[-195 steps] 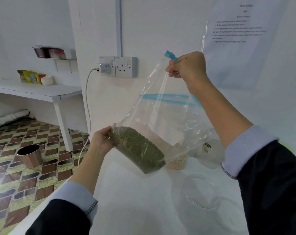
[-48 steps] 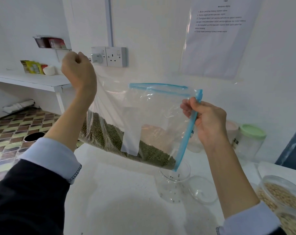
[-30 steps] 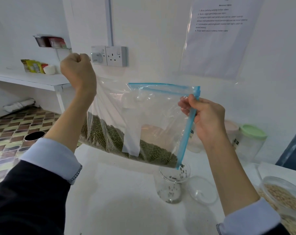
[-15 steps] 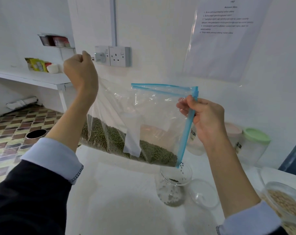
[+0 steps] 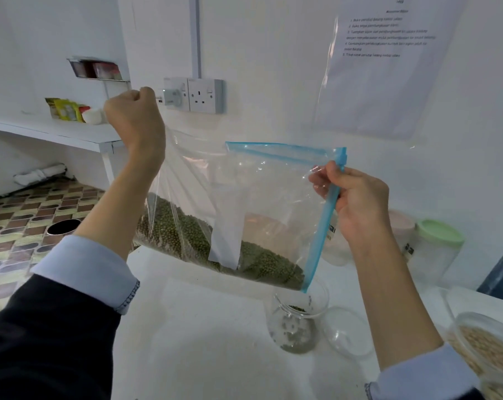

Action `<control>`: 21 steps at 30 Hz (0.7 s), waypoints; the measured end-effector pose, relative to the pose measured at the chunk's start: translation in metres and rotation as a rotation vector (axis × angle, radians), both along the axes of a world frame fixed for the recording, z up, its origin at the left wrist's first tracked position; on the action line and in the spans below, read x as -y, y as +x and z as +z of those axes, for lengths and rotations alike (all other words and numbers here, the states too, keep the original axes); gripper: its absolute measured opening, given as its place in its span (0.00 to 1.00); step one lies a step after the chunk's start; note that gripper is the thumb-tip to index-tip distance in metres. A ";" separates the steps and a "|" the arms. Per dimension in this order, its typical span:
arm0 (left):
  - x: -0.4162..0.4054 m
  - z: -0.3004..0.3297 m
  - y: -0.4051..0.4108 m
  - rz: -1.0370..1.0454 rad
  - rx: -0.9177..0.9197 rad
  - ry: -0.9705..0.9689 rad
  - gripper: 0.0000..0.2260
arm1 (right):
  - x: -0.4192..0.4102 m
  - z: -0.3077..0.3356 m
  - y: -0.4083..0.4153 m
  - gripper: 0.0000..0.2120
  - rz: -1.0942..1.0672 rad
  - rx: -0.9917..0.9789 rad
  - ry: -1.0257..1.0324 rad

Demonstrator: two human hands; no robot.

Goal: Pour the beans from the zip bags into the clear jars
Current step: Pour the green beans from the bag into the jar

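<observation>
A clear zip bag (image 5: 262, 197) with a blue zip strip hangs tilted over the white table, green beans (image 5: 187, 235) lying along its lower edge. My left hand (image 5: 135, 119) grips the bag's bottom corner, raised high. My right hand (image 5: 357, 203) pinches the blue zip edge near the open mouth. The bag's lowest corner points into a small clear jar (image 5: 298, 324) on the table. Green beans fall into that jar and cover its bottom.
A clear round lid (image 5: 348, 333) lies right of the jar. A container of pale beans (image 5: 486, 345) stands at the right edge. Behind are a pink-lidded jar (image 5: 400, 223) and a green-lidded jar (image 5: 437, 246). The white table (image 5: 201, 342) drops off on the left.
The bag went from hanging upright to tilted over the jar, with my left hand lifted high. Over the last second more green beans have collected in the jar.
</observation>
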State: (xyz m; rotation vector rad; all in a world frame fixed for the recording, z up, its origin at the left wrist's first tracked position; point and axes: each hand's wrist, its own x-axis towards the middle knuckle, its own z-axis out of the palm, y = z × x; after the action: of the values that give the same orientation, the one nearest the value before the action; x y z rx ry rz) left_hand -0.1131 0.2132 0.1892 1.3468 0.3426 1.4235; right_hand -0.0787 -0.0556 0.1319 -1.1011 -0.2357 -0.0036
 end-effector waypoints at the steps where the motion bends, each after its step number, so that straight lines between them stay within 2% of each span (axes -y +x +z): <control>1: -0.001 0.000 0.000 -0.003 0.003 -0.011 0.21 | 0.001 0.000 0.001 0.05 -0.001 -0.002 0.005; 21: -0.001 0.004 0.002 -0.026 0.040 0.026 0.20 | -0.004 -0.001 0.003 0.04 -0.052 -0.021 0.040</control>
State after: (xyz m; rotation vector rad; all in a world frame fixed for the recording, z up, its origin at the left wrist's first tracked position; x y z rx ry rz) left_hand -0.1108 0.2140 0.1933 1.3373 0.2801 1.4353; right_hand -0.0761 -0.0517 0.1313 -1.0672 -0.1869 -0.0428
